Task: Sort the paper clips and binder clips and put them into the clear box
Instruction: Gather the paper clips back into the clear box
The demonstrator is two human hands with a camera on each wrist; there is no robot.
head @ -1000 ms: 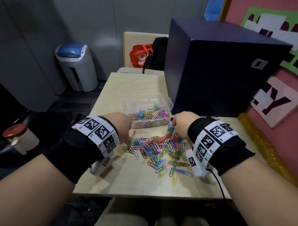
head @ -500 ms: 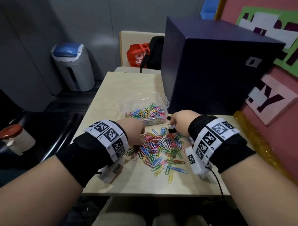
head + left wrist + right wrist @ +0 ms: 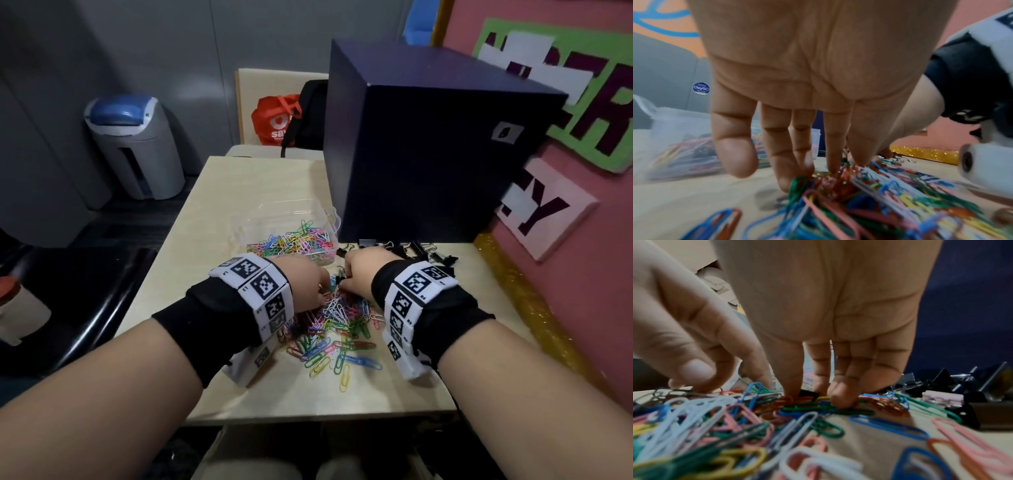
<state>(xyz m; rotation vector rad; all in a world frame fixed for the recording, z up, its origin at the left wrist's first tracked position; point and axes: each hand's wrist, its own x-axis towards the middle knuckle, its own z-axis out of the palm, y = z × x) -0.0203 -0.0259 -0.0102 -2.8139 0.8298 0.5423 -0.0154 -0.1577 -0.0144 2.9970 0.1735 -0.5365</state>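
A loose pile of coloured paper clips (image 3: 337,330) lies on the beige table (image 3: 239,192) between my wrists. Behind it the clear box (image 3: 286,219) holds more paper clips. Black binder clips (image 3: 423,251) lie in a row at the foot of the dark blue box. My left hand (image 3: 818,168) reaches down with straight fingers, their tips in the pile's far edge. My right hand (image 3: 777,391) also points down, fingertips pressing on paper clips and the thumb spread apart to the left. One black binder clip (image 3: 807,393) shows just behind its fingertips; whether they touch it is unclear.
A tall dark blue box (image 3: 428,147) stands at the table's far right, close behind my right hand. A glittery gold strip (image 3: 520,301) edges the pink wall on the right. A grey bin (image 3: 137,147) and a black surface (image 3: 85,294) lie off to the left.
Both hands have drawn together over the far part of the pile. The left moved right onto the clips, and the right came down from near the clear box.
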